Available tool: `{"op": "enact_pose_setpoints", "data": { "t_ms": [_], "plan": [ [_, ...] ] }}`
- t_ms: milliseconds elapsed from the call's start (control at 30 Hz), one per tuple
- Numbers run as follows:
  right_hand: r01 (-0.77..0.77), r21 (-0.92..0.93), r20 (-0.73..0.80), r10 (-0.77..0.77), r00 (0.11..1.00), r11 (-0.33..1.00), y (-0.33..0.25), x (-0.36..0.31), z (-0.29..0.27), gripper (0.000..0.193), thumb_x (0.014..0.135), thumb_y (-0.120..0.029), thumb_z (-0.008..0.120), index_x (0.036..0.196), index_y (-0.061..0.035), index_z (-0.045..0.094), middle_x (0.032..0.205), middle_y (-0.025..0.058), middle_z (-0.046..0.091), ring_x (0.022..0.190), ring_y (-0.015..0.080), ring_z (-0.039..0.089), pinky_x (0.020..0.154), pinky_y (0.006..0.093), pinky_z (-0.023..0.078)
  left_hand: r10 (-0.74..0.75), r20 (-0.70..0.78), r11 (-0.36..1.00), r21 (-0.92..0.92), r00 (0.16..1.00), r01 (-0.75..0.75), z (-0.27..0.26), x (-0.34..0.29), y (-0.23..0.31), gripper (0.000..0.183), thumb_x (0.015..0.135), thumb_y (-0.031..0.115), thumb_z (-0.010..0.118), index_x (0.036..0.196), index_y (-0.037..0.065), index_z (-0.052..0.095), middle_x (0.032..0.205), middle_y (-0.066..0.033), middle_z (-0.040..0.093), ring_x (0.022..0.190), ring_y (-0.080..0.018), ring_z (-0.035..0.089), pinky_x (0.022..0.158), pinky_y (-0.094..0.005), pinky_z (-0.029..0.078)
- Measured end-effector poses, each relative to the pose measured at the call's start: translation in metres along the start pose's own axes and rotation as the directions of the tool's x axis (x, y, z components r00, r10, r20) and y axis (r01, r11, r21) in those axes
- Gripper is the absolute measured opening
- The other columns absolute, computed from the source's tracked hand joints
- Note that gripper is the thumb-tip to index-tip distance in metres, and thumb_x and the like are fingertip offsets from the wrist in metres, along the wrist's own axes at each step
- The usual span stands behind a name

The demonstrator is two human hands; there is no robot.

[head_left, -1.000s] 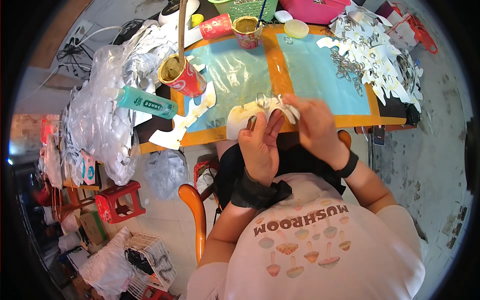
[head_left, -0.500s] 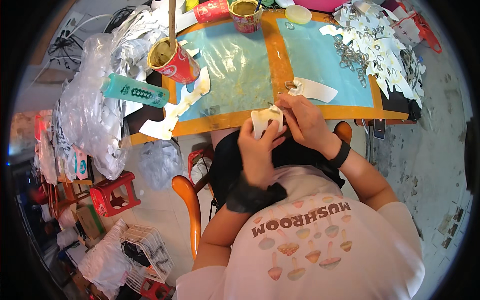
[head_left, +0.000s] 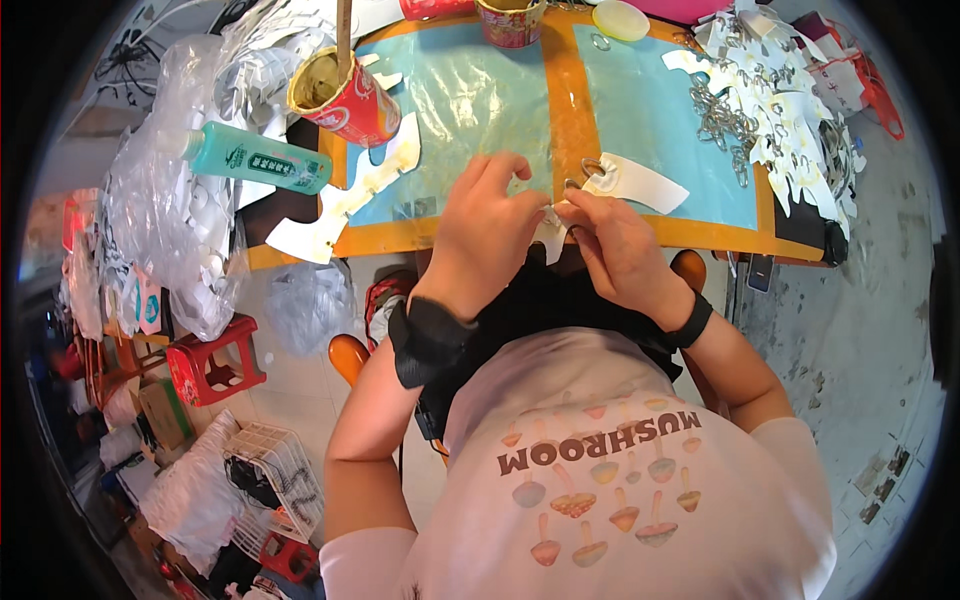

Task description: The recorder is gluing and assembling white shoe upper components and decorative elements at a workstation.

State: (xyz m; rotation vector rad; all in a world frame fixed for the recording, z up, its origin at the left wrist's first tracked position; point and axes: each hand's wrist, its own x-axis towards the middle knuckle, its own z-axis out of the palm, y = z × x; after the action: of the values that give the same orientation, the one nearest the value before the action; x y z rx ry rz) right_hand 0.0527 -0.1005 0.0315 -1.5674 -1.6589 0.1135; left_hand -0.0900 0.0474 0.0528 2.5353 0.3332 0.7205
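Note:
A small white piece with a folded upper end hangs between my two hands, just past the table's near edge. My right hand pinches its upper end between thumb and fingers. From the left, my left hand reaches over with curled fingers, its thumb tip against the same end. Those fingers hide much of the piece. A small metal ring shows at my right fingertips. Just beyond lies a white strip with a metal ring at its folded end.
A red tub of brownish paste with a stick stands at left, beside a green bottle and a long white cut-out piece. Loose metal rings and piled white pieces cover the right side. Another paste tub stands behind.
My left hand has turned over and come up above the table edge, its fingers now over the piece's upper end. The piece hangs lower and mostly hidden. My right hand keeps its pinch.

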Motion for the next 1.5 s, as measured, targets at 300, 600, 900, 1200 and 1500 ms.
{"op": "enact_pose_setpoints", "data": {
  "t_ms": [300,600,900,1200,1500],
  "plan": [
    [-0.342,0.256,0.046,0.342,0.939,0.904,-0.004,0.010,0.002,0.044,0.083,0.004,0.063,0.125,-0.0038,0.053,0.094,0.0130,0.068,0.088,0.0306,0.064,0.079,0.0391,0.052,0.115,0.142,0.993,-0.047,0.983,-0.109,0.005,0.013,-0.010,0.015,0.069,0.002,0.076,0.083,0.004,0.070,0.111,-0.0142,0.055,0.099,-0.0327,0.054,0.086,-0.0394,0.047],
    [-0.109,-0.015,0.082,0.109,0.991,0.994,-0.005,0.004,-0.004,0.050,0.079,0.006,0.061,0.127,-0.0022,0.053,0.093,0.0133,0.065,0.089,0.0306,0.060,0.079,0.0395,0.050,0.206,0.193,0.968,0.103,0.959,-0.229,0.008,0.009,-0.007,0.016,0.074,0.002,0.068,0.088,-0.002,0.064,0.119,-0.0147,0.053,0.106,-0.0295,0.055,0.085,-0.0376,0.045],
    [-0.033,-0.079,0.118,0.042,0.992,0.996,0.000,0.000,-0.006,0.052,0.074,0.004,0.062,0.125,-0.0025,0.058,0.102,0.0108,0.065,0.093,0.0301,0.059,0.082,0.0393,0.048,0.418,0.121,0.836,0.337,0.901,-0.433,0.009,-0.024,-0.009,0.025,0.078,0.006,0.069,0.102,-0.001,0.067,0.120,-0.0085,0.060,0.104,-0.0222,0.060,0.083,-0.0340,0.045],
    [0.105,-0.160,0.212,-0.069,0.975,0.981,-0.002,0.002,-0.011,0.046,0.072,0.001,0.063,0.118,-0.0042,0.065,0.115,0.0068,0.062,0.092,0.0275,0.056,0.082,0.0369,0.047,0.165,0.049,0.970,0.174,0.985,-0.172,0.000,-0.032,-0.003,0.028,0.074,0.002,0.072,0.101,0.008,0.070,0.121,-0.0098,0.056,0.107,-0.0266,0.056,0.087,-0.0372,0.044],
    [0.126,-0.228,0.234,-0.071,0.970,0.965,-0.003,0.003,-0.011,0.041,0.075,0.000,0.061,0.115,-0.0055,0.066,0.114,0.0062,0.062,0.096,0.0271,0.055,0.085,0.0371,0.047,0.135,0.090,0.983,0.111,0.987,-0.145,-0.011,0.006,-0.013,0.036,0.069,0.002,0.074,0.102,0.015,0.071,0.141,-0.0135,0.044,0.127,-0.0308,0.046,0.102,-0.0409,0.036]
  ]
}}
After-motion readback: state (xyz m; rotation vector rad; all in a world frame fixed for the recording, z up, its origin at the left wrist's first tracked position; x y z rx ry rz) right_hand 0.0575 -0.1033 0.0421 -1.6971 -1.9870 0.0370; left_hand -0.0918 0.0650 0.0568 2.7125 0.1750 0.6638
